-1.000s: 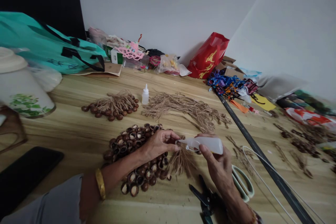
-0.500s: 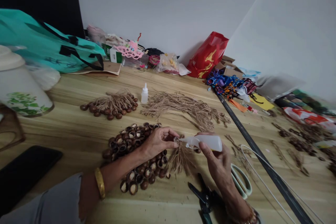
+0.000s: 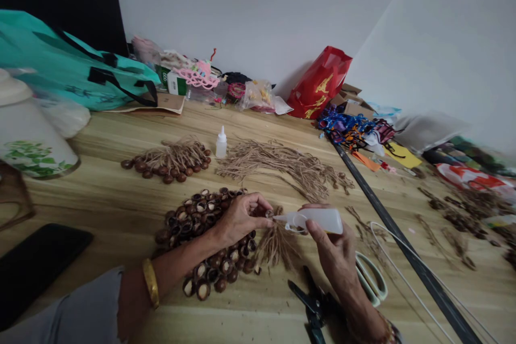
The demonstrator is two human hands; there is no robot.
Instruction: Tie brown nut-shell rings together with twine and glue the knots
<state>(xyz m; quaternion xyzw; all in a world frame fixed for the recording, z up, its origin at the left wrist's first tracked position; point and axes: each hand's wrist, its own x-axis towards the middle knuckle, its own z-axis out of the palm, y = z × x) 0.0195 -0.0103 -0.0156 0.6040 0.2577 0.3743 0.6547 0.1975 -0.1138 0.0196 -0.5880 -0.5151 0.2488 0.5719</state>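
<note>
My left hand [image 3: 244, 219] pinches a small nut shell [image 3: 269, 214] between thumb and fingertips. In my right hand [image 3: 331, 247] a white plastic glue bottle [image 3: 322, 220] lies nearly level, its thin nozzle reaching to the shell in my left hand. Whether the tip touches the shell I cannot tell. Beneath the nozzle spreads a small bunch of brown twine [image 3: 278, 244]. Under my left wrist is a pile of halved brown nut shells [image 3: 201, 217], many with the hollow side up.
Pruning shears [image 3: 312, 301] and pale-handled scissors [image 3: 371, 279] lie near my right forearm. Beyond are a small dropper bottle [image 3: 221, 143], twine strands [image 3: 278, 164] and shells with cords attached [image 3: 171, 161]. A phone [image 3: 42, 263] and white canister [image 3: 34, 134] stand left.
The glue bottle has shifted very slightly right, and its nozzle still points at the shell. My left hand keeps its pinch, and the whole view has drifted a little.
</note>
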